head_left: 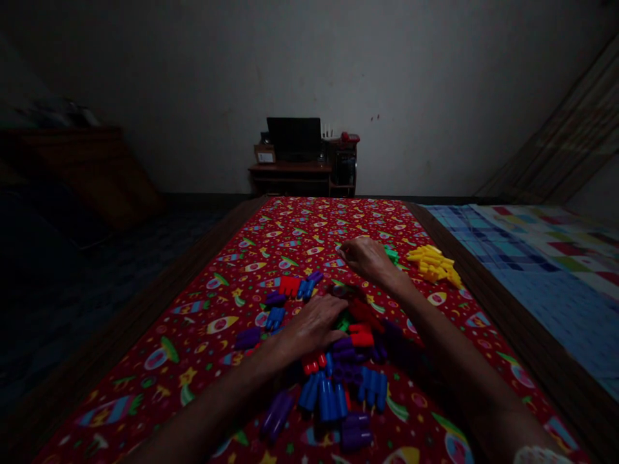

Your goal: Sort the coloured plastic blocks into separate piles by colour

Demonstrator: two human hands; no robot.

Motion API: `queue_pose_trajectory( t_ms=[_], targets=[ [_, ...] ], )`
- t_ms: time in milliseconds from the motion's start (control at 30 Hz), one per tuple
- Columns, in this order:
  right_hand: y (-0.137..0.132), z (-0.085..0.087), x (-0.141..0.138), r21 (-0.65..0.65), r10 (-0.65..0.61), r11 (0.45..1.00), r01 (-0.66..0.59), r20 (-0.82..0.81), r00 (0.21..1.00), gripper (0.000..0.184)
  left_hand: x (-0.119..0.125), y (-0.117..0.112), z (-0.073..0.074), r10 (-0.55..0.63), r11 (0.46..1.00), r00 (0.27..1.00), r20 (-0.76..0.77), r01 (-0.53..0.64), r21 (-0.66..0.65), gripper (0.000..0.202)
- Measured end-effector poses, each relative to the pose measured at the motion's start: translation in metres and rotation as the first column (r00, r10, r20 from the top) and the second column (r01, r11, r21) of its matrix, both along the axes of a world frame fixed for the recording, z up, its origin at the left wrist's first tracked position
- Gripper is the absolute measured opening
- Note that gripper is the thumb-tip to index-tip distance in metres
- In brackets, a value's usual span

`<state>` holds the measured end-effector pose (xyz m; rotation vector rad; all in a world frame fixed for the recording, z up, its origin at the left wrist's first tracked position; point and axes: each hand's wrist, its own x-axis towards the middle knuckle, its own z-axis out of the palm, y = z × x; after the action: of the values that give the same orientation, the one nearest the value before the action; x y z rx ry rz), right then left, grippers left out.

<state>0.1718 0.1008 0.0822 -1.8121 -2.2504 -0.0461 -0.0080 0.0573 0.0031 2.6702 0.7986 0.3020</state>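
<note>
My left hand [319,323] is over the mixed pile, its thumb and fingers closed about a green plastic block [343,321]. My right hand [368,259] hovers above the cloth farther away, with curled fingers; whatever they hold, if anything, is hidden. Behind its wrist, a small group of green blocks [392,256] is partly covered. Around and below my left hand lie tube-shaped blocks: blue blocks [331,398], purple blocks [356,432], red blocks [362,335] and others. A heap of yellow blocks [432,264] rests to the right of my right hand.
A red patterned cloth [207,351] covers the long table, whose brown edge [464,258] shows on the right. Beyond stands a desk [290,167] with a dark monitor [294,137]. A bed with blue bedding [527,290] is at right, a wooden cabinet [91,174] at left.
</note>
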Motion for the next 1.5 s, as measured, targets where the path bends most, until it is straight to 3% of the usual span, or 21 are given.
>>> queue_pose_trajectory(
  t_ms=[100, 200, 267, 333, 400, 500, 600, 700, 767, 833, 933, 1067, 1200, 1267, 1367, 1433, 1500],
  targets=[
    [-0.002, 0.002, 0.0, 0.013, 0.027, 1.0, -0.027, -0.03, 0.999, 0.029, 0.002, 0.001, 0.002, 0.095, 0.993, 0.994, 0.06, -0.09, -0.074, 0.038],
    [-0.001, 0.0, -0.001, -0.051, 0.152, 0.986, -0.159, -0.127, 0.98, 0.025, -0.003, 0.014, 0.01, 0.301, 0.946, 0.94, 0.158, -0.274, -0.173, 0.024],
    [0.001, -0.004, -0.003, -0.153, 0.313, 0.923, -0.354, -0.239, 0.919, 0.029, -0.009, 0.027, 0.015, 0.467, 0.879, 0.858, 0.214, -0.426, -0.213, 0.021],
    [0.003, -0.009, -0.006, -0.208, 0.438, 0.826, -0.524, -0.349, 0.829, 0.037, -0.015, 0.039, 0.017, 0.575, 0.817, 0.766, 0.288, -0.518, -0.254, 0.022],
    [0.005, -0.014, -0.011, -0.199, 0.488, 0.774, -0.601, -0.418, 0.766, 0.039, -0.018, 0.046, 0.015, 0.619, 0.785, 0.694, 0.367, -0.524, -0.332, 0.023],
    [0.007, -0.018, -0.014, -0.17, 0.496, 0.774, -0.609, -0.435, 0.752, 0.031, -0.017, 0.048, 0.011, 0.62, 0.78, 0.653, 0.435, -0.455, -0.429, 0.028],
    [0.011, -0.017, -0.008, -0.096, 0.428, 0.87, -0.483, -0.34, 0.837, 0.026, -0.016, 0.046, 0.011, 0.582, 0.81, 0.674, 0.455, -0.436, -0.391, 0.037],
    [0.02, -0.018, 0.016, 0.098, 0.211, 0.976, -0.192, -0.237, 0.948, 0.024, -0.019, 0.047, 0.015, 0.53, 0.845, 0.704, 0.473, -0.483, -0.23, 0.038],
    [0.028, -0.021, 0.038, 0.188, 0.002, 0.981, 0.035, -0.196, 0.981, 0.024, -0.024, 0.049, 0.018, 0.48, 0.864, 0.732, 0.483, -0.489, -0.118, 0.03],
    [0.034, -0.026, 0.059, 0.194, -0.186, 0.958, 0.213, -0.147, 0.972, 0.024, -0.03, 0.052, 0.02, 0.429, 0.879, 0.762, 0.486, -0.476, -0.029, 0.024],
    [0.039, -0.033, 0.079, 0.102, -0.33, 0.937, 0.335, -0.065, 0.942, 0.026, -0.033, 0.053, 0.022, 0.359, 0.891, 0.8, 0.481, -0.448, 0.08, 0.02],
    [0.039, -0.031, 0.084, -0.007, -0.305, 0.952, 0.305, -0.031, 0.952, 0.027, -0.021, 0.032, 0.028, 0.2, 0.933, 0.868, 0.455, -0.311, 0.182, 0.024],
    [0.029, -0.009, 0.075, 0.175, -0.287, 0.935, 0.307, -0.13, 0.949, 0.031, 0.004, -0.025, 0.041, -0.116, 0.964, 0.969, 0.216, 0.058, 0.26, 0.035],
    [0.016, 0.004, 0.069, 0.223, -0.211, 0.944, 0.243, -0.156, 0.965, 0.033, 0.014, -0.057, 0.044, -0.311, 0.917, 0.949, 0.051, 0.286, 0.277, 0.043],
    [-0.016, 0.011, 0.065, 0.115, 0.042, 0.993, -0.02, -0.187, 0.982, 0.037, 0.017, -0.093, 0.039, -0.481, 0.803, 0.872, -0.089, 0.479, 0.355, 0.041],
    [-0.046, 0.001, 0.071, 0.031, 0.185, 0.983, -0.183, -0.271, 0.945, 0.039, 0.011, -0.104, 0.029, -0.494, 0.762, 0.858, -0.137, 0.504, 0.407, 0.036],
    [-0.079, -0.025, 0.081, 0.027, 0.211, 0.976, -0.216, -0.352, 0.912, 0.043, 0.003, -0.103, 0.018, -0.456, 0.763, 0.877, -0.152, 0.473, 0.441, 0.036]
  ],
)
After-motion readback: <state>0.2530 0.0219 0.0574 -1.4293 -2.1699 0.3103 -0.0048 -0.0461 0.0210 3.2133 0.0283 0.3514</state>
